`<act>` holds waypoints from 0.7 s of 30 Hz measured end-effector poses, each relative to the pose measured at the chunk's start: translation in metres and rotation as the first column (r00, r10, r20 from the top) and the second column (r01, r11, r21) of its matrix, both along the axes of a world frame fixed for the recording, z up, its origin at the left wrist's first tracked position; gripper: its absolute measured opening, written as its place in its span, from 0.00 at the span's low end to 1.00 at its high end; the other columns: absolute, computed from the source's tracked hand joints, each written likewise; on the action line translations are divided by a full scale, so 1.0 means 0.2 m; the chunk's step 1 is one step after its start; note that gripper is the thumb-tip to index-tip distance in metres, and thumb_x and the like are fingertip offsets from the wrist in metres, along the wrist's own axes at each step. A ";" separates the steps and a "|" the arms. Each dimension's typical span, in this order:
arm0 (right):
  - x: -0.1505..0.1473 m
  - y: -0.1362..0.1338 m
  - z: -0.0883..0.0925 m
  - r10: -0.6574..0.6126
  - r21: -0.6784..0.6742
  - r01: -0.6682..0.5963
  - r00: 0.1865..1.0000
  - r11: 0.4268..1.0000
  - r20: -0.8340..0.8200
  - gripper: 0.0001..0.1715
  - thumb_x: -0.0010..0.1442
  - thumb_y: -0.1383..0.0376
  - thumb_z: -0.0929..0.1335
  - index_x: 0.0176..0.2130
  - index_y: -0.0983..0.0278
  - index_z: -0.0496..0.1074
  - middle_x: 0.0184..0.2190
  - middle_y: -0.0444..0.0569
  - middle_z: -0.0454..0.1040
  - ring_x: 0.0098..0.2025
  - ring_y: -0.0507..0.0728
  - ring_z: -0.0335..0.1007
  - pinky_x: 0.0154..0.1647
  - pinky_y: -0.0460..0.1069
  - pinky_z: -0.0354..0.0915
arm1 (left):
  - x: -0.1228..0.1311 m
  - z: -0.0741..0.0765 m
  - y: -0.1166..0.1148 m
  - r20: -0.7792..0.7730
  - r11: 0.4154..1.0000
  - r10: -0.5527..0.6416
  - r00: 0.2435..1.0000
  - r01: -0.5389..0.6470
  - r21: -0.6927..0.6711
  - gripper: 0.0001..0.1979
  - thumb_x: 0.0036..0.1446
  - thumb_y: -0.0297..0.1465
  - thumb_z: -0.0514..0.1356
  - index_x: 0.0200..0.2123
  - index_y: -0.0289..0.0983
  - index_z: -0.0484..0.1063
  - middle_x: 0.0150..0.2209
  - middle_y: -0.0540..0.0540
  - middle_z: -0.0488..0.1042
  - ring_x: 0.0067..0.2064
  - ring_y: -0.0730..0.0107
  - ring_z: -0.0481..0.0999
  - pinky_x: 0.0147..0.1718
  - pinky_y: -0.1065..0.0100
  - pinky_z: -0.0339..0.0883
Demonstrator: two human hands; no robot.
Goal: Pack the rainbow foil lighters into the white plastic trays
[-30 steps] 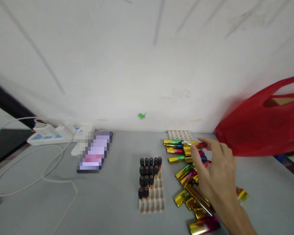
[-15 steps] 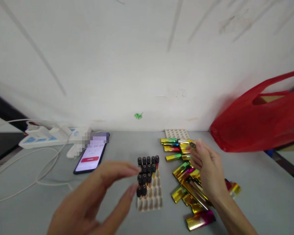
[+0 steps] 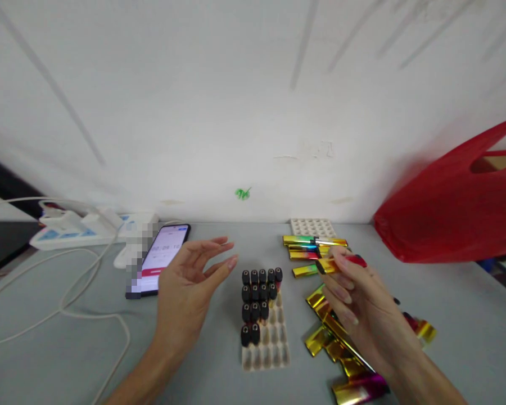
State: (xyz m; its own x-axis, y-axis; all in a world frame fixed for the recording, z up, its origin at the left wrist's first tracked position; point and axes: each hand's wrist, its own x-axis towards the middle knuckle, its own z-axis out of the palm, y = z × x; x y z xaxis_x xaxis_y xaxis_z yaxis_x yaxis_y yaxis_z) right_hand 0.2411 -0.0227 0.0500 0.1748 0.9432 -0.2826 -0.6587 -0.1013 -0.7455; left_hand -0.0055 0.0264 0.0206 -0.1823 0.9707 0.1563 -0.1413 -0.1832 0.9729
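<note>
Here, the right hand (image 3: pixel 369 306) holds a gold-red piece (image 3: pixel 329 266) — left fingers (image 3: pixel 218 274) parted.

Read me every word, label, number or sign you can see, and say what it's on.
Nothing reads clearly.
Phone screen: a row of digits, too blurred to quote.
Red button on it: any label is too small to read.
Green mark on the wall: no legible word.
</note>
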 end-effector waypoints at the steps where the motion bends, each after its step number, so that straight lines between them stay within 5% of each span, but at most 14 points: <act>1: 0.00 0.00 0.00 0.023 -0.007 -0.023 1.000 1.000 0.001 0.26 0.49 0.56 0.87 0.39 0.60 0.76 0.25 0.35 0.53 0.24 0.48 0.45 0.16 0.41 0.43 | 0.00 0.00 0.00 -0.005 1.000 -0.001 1.000 0.001 -0.001 0.19 0.51 0.30 0.80 0.42 0.40 0.77 0.53 0.43 0.84 0.58 0.51 0.85 0.52 0.57 0.85; 7: -0.02 -0.01 -0.04 0.114 -0.007 -0.113 0.994 0.994 0.004 0.22 0.53 0.56 0.85 0.39 0.59 0.76 0.23 0.34 0.50 0.23 0.47 0.44 0.17 0.41 0.47 | 0.00 -0.02 -0.01 0.021 0.999 -0.036 0.999 0.036 0.006 0.19 0.51 0.27 0.80 0.42 0.40 0.77 0.52 0.45 0.83 0.56 0.61 0.84 0.47 0.69 0.84; 21: -0.01 -0.01 -0.02 0.088 -0.021 -0.088 0.996 0.996 0.007 0.22 0.55 0.57 0.85 0.39 0.60 0.75 0.24 0.33 0.47 0.25 0.48 0.37 0.19 0.43 0.47 | 0.01 0.00 -0.02 0.035 0.998 -0.048 0.998 0.046 0.045 0.21 0.51 0.25 0.80 0.42 0.41 0.75 0.52 0.44 0.82 0.59 0.61 0.81 0.44 0.72 0.84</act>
State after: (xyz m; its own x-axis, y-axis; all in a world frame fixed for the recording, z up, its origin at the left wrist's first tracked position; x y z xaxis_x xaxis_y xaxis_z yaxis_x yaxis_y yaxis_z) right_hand 0.2399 -0.0254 0.0455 0.0934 0.9491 -0.3007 -0.6404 -0.1740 -0.7480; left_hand -0.0036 0.0225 0.0213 -0.1431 0.9707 0.1932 -0.1856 -0.2181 0.9581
